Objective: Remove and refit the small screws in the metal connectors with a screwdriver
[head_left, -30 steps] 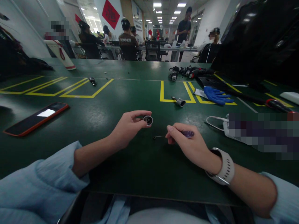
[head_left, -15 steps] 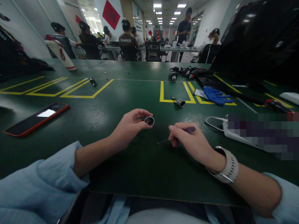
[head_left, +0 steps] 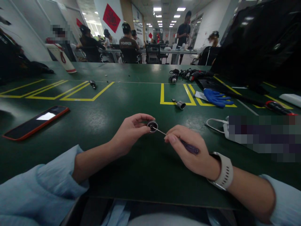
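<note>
My left hand (head_left: 127, 133) pinches a small round metal cup (head_left: 156, 129) by its rim, its open side facing me and to the right. Wrapped in the fingers of my right hand (head_left: 188, 150) is a screwdriver (head_left: 191, 147) with a dark purple handle and a thin shaft. The shaft points up and left, and its tip reaches inside the cup. Whether the tip touches the cup's inner part, I cannot tell. Beyond the hands lies a metal part (head_left: 180, 104) with a similar cup end and a narrow stem.
An orange-edged phone (head_left: 37, 122) lies at left. Another small metal part (head_left: 93, 84) rests by the yellow tape. At right are a blue glove (head_left: 217, 98), a white cabled block (head_left: 226, 128) and a red-and-black tool (head_left: 277, 107). Corded tools (head_left: 185, 74) lie farther back.
My right hand has turned the screwdriver so its shaft points up and left. The tip has moved from below the cup into it. The cup has shifted slightly right and down in view.
</note>
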{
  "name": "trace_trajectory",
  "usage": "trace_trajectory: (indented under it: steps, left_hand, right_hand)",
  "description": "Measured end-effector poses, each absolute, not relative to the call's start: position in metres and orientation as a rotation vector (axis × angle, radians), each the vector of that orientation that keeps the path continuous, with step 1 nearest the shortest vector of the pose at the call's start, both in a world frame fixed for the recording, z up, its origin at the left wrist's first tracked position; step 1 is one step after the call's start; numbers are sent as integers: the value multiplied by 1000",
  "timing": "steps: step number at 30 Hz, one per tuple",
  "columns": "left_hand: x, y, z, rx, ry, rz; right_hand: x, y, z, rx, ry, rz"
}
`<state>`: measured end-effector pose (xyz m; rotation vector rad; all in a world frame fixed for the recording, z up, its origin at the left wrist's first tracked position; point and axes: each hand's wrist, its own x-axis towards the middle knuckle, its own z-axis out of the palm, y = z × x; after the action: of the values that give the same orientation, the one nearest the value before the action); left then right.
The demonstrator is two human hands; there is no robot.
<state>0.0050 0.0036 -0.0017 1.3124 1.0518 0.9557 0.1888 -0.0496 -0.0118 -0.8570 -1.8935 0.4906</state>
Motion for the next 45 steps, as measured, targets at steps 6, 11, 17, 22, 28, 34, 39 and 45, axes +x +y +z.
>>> trace_trajectory:
  steps: [6, 11, 17, 22, 28, 34, 39, 45]
  left_hand:
    - [6, 2, -1, 1330, 1035, 962]
    - [9, -1, 3, 1353, 1076, 956]
    - [10, -2, 5, 1349, 1062, 961]
    - [9, -1, 3, 1338, 1039, 984]
    - [10, -1, 3, 1344, 1037, 999]
    - [9, -1, 4, 1349, 1029, 984]
    - [7, 0, 3, 1346, 1011, 974]
    - [7, 0, 3, 1334, 1041, 968]
  right_hand:
    - [187, -49, -12, -808, -2035, 400]
    - [186, -50, -12, -787, -2122, 315]
    - [185, -52, -11, -811, -2110, 302]
    - [185, -52, -11, -790, -2097, 306]
    - [185, -53, -11, -754, -2097, 317]
    - [186, -51, -11, -821, -1975, 481]
    - [190, -43, -16, -956, -1643, 856]
    - [190, -39, -28, -897, -1414, 1089]
